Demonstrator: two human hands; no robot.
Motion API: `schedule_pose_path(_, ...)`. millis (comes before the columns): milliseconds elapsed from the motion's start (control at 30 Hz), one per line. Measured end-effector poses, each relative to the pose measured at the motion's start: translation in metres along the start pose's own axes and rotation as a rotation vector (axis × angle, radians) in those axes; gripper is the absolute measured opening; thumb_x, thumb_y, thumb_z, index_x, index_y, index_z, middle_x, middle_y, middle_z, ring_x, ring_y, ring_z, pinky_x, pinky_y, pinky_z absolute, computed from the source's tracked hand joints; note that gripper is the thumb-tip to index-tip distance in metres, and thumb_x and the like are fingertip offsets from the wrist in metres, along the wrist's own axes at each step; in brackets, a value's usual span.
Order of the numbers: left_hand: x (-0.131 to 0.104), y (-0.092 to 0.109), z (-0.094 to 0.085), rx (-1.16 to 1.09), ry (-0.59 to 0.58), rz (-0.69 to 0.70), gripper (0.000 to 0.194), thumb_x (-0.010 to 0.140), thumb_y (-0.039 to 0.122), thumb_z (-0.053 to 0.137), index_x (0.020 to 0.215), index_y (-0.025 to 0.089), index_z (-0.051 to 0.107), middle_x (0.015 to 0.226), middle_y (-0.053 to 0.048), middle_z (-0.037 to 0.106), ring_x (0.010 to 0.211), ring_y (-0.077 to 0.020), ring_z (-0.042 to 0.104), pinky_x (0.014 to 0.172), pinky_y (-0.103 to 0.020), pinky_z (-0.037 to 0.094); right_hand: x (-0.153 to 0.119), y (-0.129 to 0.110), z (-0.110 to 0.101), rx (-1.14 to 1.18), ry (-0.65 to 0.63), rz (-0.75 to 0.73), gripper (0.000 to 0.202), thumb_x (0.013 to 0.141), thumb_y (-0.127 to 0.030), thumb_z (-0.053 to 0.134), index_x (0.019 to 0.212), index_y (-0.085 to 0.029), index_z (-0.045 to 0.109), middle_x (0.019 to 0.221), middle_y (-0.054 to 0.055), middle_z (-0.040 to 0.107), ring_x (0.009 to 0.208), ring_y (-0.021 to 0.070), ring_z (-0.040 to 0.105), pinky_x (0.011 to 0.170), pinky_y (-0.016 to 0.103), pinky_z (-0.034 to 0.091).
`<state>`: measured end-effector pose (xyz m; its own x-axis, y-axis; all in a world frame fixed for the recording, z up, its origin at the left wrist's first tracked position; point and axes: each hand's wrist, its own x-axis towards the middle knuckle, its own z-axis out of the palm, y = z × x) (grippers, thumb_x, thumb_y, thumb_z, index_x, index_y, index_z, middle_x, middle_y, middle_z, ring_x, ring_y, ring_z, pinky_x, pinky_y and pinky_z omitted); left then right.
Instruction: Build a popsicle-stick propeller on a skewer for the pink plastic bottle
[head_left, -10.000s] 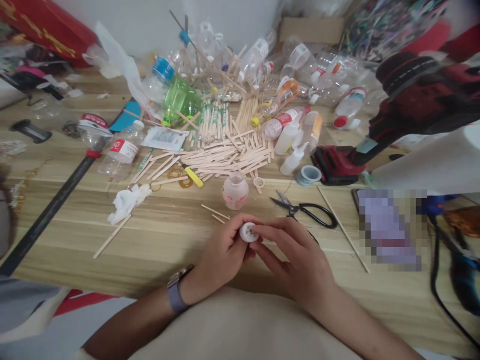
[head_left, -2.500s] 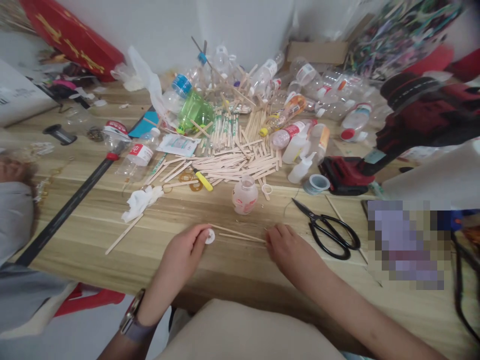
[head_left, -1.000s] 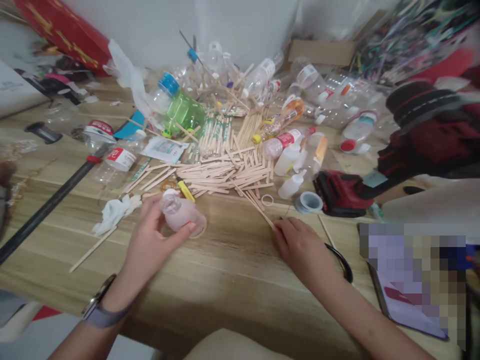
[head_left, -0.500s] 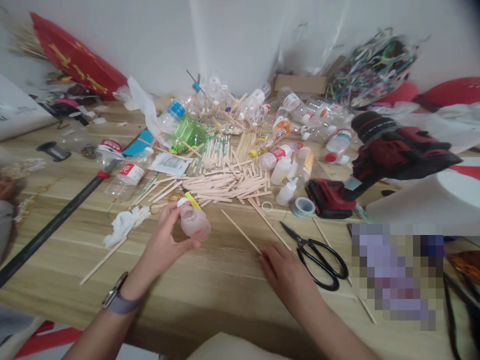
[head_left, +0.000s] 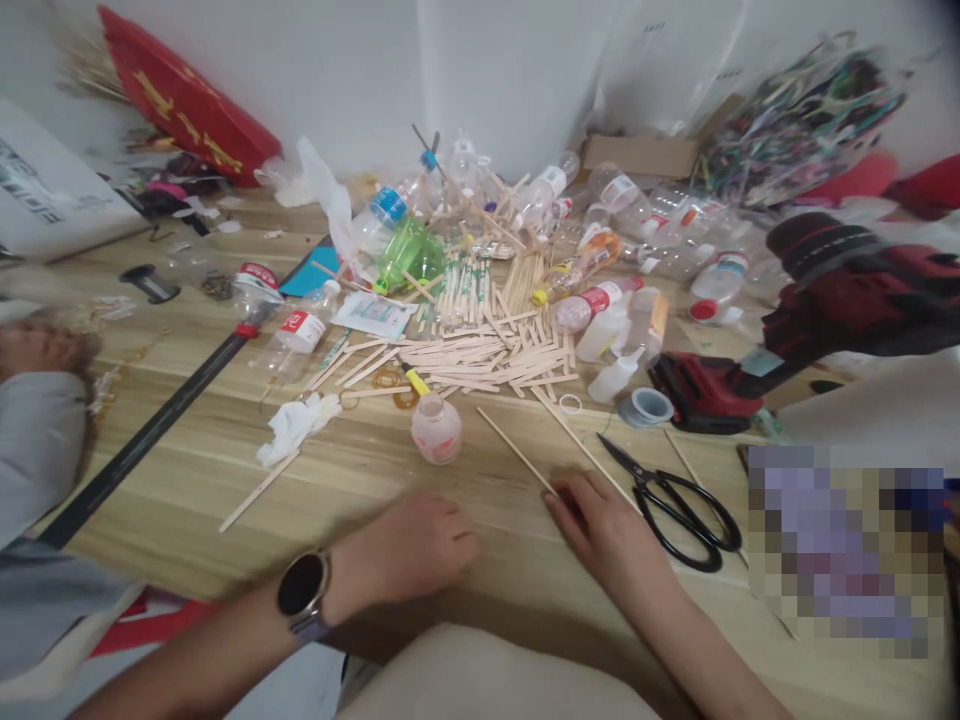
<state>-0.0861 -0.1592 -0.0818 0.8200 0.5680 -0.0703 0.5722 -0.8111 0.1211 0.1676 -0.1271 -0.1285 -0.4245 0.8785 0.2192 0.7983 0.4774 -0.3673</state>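
Note:
My left hand [head_left: 409,545], with a watch [head_left: 303,583] on its wrist, rests on the table with its fingers curled in. Whatever it may hold is hidden. Beyond it stands a small round bottle [head_left: 436,432] with an open mouth and red print, apart from the hand. The fingertips of my right hand [head_left: 600,515] close on the near end of a thin wooden stick [head_left: 516,450], which points away to the left. Another long stick [head_left: 581,445] passes beside that hand. Black-handled scissors [head_left: 675,500] lie just to its right.
Many flat wooden sticks [head_left: 487,362] lie mid-table, with plastic bottles [head_left: 600,300] behind. A red and black power drill [head_left: 817,300] stands right. A dark pole [head_left: 150,440], a crumpled white glove or cloth [head_left: 296,428] and another person's sleeve [head_left: 37,430] are at left.
My left hand has let go of the round bottle, now standing on the table, and drawn back toward me with fingers curled. My right hand stays on the stick. The view has shifted left.

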Motion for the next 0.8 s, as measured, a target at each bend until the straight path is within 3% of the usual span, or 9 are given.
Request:
schedule_pose_path(100,0.020,0.006,-0.008,0.062,-0.014,0.025,0.015,0.088,0.009,0.052,0.081,0.018,0.063,0.086,-0.006,0.066,0.076,-0.0215,0.058,0.062,-0.036,0.042,-0.002,0.003,-0.006,0.000,0.015,-0.002,0.029,0.098,-0.037,0.041,0.093,-0.018,0.062,0.087,0.008,0.063,0.077,0.0196,0.063,0.069,0.031,0.050)
schedule_pose_path(200,0.030,0.011,-0.014,0.151,-0.031,-0.050,0.014,0.087,0.009,0.053,0.084,0.015,0.065,0.092,-0.007,0.064,0.081,-0.0234,0.058,0.061,-0.036,0.041,-0.008,0.014,-0.020,-0.042,0.074,0.051,0.031,0.097,-0.039,0.041,0.094,-0.017,0.063,0.088,0.009,0.065,0.077,0.0216,0.063,0.070,0.034,0.049)
schedule_pose_path(400,0.033,0.011,-0.001,0.235,-0.087,-0.229,0.015,0.087,0.007,0.053,0.088,0.016,0.065,0.091,-0.007,0.064,0.080,-0.0233,0.060,0.059,-0.033,0.039,-0.019,0.040,-0.046,-0.187,0.132,0.102,0.034,0.097,-0.037,0.039,0.086,-0.018,0.065,0.082,0.009,0.068,0.075,0.0223,0.064,0.067,0.034,0.048)
schedule_pose_path(500,0.029,0.007,-0.001,0.273,-0.083,-0.263,0.017,0.085,0.003,0.052,0.087,0.015,0.064,0.086,-0.008,0.064,0.078,-0.0243,0.060,0.059,-0.033,0.041,-0.011,0.038,-0.043,-0.225,0.084,0.086,0.028,0.095,-0.033,0.043,0.087,-0.019,0.066,0.083,0.008,0.069,0.077,0.0213,0.064,0.068,0.032,0.046)
schedule_pose_path(667,0.024,0.009,-0.016,0.391,-0.104,-0.342,0.025,0.078,-0.004,0.050,0.088,0.013,0.065,0.087,-0.011,0.066,0.080,-0.0255,0.062,0.062,-0.033,0.045,0.019,0.023,-0.029,-0.332,0.018,0.104,0.020,0.092,-0.023,0.048,0.085,-0.018,0.066,0.081,0.009,0.068,0.078,0.0224,0.062,0.069,0.032,0.042)
schedule_pose_path(800,0.033,0.013,-0.024,0.287,-0.115,-0.355,0.026,0.077,-0.006,0.048,0.084,0.011,0.065,0.083,-0.012,0.066,0.077,-0.0262,0.063,0.059,-0.034,0.048,0.038,0.019,-0.023,-0.381,-0.023,0.161,0.021,0.089,-0.016,0.048,0.074,-0.016,0.062,0.076,0.011,0.066,0.074,0.0227,0.061,0.067,0.032,0.040)
